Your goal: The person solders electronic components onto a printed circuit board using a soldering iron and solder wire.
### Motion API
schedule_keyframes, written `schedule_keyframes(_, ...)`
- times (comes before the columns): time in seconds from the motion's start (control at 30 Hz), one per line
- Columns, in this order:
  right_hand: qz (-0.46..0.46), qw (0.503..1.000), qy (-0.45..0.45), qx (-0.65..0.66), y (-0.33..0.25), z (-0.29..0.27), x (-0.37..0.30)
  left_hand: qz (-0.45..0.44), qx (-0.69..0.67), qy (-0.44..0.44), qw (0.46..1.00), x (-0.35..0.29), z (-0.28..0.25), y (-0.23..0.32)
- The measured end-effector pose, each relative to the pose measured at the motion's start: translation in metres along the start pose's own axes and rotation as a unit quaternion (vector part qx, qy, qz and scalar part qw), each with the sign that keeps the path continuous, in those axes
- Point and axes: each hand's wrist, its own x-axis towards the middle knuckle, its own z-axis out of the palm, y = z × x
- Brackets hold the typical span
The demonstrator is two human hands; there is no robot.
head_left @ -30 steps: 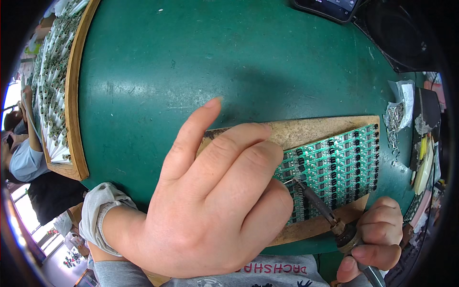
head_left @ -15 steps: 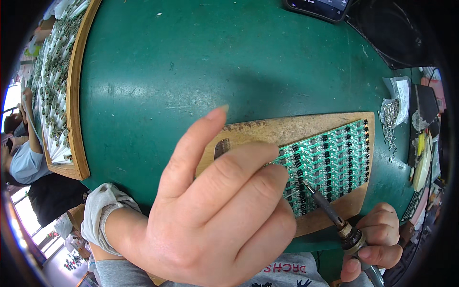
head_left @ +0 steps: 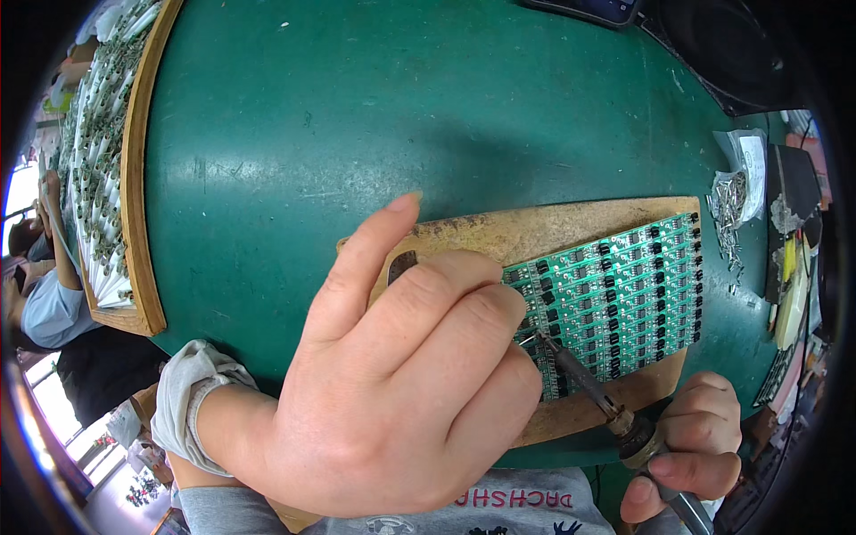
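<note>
A green circuit board panel (head_left: pixel 635 294) with rows of black components lies tilted on a wooden board (head_left: pixel 499 230). My right hand (head_left: pixel 700 446) grips a soldering iron (head_left: pixel 584 383) by its handle, and the tip meets the panel's left part. Over the panel's left end is my left hand (head_left: pixel 410 374), its forefinger stretched out and the other fingers curled. A thin silvery solder wire (head_left: pixel 528 339) runs out from beneath those fingers to the iron's tip. The left thumb and the panel's left end are hidden behind this hand.
A wooden-framed tray (head_left: pixel 135 196) full of white strips and small parts stands at the left. On the right lie a plastic bag (head_left: pixel 751 169) and loose metal pins (head_left: pixel 727 218). A phone (head_left: pixel 597 7) and a black object (head_left: pixel 713 53) are at the back. Another person (head_left: pixel 49 303) sits far left.
The iron's tip has moved left along the panel, nearer my left fingers. My left hand has shifted slightly left. The panel sits a little farther right; the whole view has shifted slightly.
</note>
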Motion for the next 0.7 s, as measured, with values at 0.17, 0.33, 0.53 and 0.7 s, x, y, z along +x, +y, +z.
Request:
schedule_keyframes(0.17,0.007,1.0,-0.012,-0.02,-0.001,-0.002,0.001,0.002,0.006,0.003,1.0,0.002,0.0,0.0)
schedule_keyframes(0.33,-0.003,1.0,-0.004,0.003,0.0,-0.002,-0.002,0.003,-0.003,-0.008,1.0,0.002,-0.001,0.001)
schedule_keyframes(0.53,0.002,1.0,-0.013,0.003,-0.002,-0.005,-0.001,0.004,-0.002,0.003,1.0,0.001,0.001,0.0)
schedule_keyframes(0.7,0.008,0.997,0.011,0.077,-0.008,-0.006,0.014,0.011,-0.011,0.008,1.0,0.001,0.001,-0.001)
